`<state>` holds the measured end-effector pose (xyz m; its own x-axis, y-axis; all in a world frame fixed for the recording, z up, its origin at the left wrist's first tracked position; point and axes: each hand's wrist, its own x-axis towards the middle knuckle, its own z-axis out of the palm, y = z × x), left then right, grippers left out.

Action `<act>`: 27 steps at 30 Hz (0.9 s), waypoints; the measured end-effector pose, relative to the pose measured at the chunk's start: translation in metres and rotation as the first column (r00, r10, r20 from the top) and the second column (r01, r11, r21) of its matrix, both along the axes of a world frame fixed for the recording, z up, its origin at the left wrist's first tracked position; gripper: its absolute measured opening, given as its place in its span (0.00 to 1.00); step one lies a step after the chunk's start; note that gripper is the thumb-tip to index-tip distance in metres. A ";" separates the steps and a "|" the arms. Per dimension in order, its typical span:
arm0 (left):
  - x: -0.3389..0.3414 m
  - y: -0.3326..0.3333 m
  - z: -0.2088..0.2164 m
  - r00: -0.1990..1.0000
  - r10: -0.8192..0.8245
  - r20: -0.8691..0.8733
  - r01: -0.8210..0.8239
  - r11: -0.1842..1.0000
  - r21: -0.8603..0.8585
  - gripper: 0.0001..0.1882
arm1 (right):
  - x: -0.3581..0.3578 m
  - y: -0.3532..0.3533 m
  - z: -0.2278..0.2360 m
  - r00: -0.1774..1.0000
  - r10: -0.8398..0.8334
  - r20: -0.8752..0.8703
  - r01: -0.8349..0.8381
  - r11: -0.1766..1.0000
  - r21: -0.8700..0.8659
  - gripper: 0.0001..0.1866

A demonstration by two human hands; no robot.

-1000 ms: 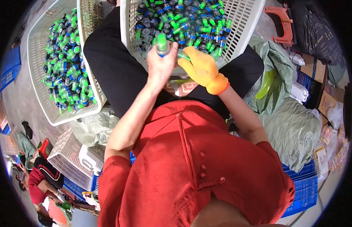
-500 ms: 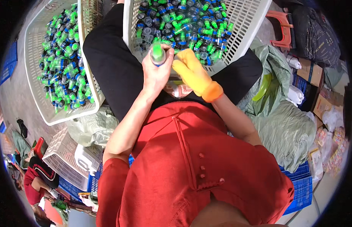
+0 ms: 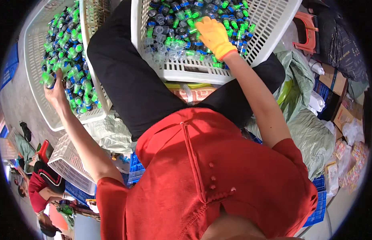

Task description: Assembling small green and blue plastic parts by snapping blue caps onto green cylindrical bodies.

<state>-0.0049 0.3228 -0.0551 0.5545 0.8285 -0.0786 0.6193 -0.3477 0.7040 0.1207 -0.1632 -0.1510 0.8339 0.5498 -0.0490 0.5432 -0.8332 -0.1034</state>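
My bare left hand [image 3: 56, 94] is over the left white basket [image 3: 36, 96], its fingers around a small bottle with a green top and a blue band [image 3: 47, 79]. Many similar bottles [image 3: 74, 76] fill that basket. My right hand [image 3: 214, 37], in a yellow glove with an orange cuff, reaches into the front white basket [image 3: 194, 74]. Its fingers are stretched out and touch the heap of green, blue and black bottles [image 3: 182, 30]; the fingertips are partly hidden among them. Clear plastic cups [image 3: 158, 52] lie at that basket's near left corner.
The front basket stands between my black-trousered legs. Green woven sacks [image 3: 306, 132], a red plastic stool [image 3: 306, 34] and black bags [image 3: 338, 44] are at the right. At the lower left are a tipped white crate [image 3: 72, 164] and another person in dark red [image 3: 40, 184].
My hands have parted from in front of me. The left has swung over to the left basket with the bottle; the gloved right has moved up onto the front basket's heap.
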 end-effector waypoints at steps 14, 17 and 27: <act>0.029 -0.297 -0.021 0.375 -0.923 -0.083 0.865 0.381 -0.327 0.22 | 0.009 -0.013 -0.004 0.995 -0.042 -0.088 0.051 0.993 0.108 0.15; 0.014 -0.324 -0.082 0.354 -0.926 -0.132 0.898 0.376 -0.227 0.22 | -0.003 -0.005 0.012 0.894 -0.129 -0.429 0.311 0.868 0.388 0.17; 0.017 -0.271 -0.042 0.895 -0.393 0.211 0.379 0.419 -0.825 0.14 | -0.038 0.026 -0.041 0.977 -0.008 -0.215 0.023 0.998 0.064 0.15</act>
<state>0.0123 0.0516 -0.0967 0.7913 0.0647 -0.6079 0.5888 0.1869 0.7864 0.0829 -0.1367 -0.1923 0.8164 0.5450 -0.1913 0.4897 -0.8287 -0.2710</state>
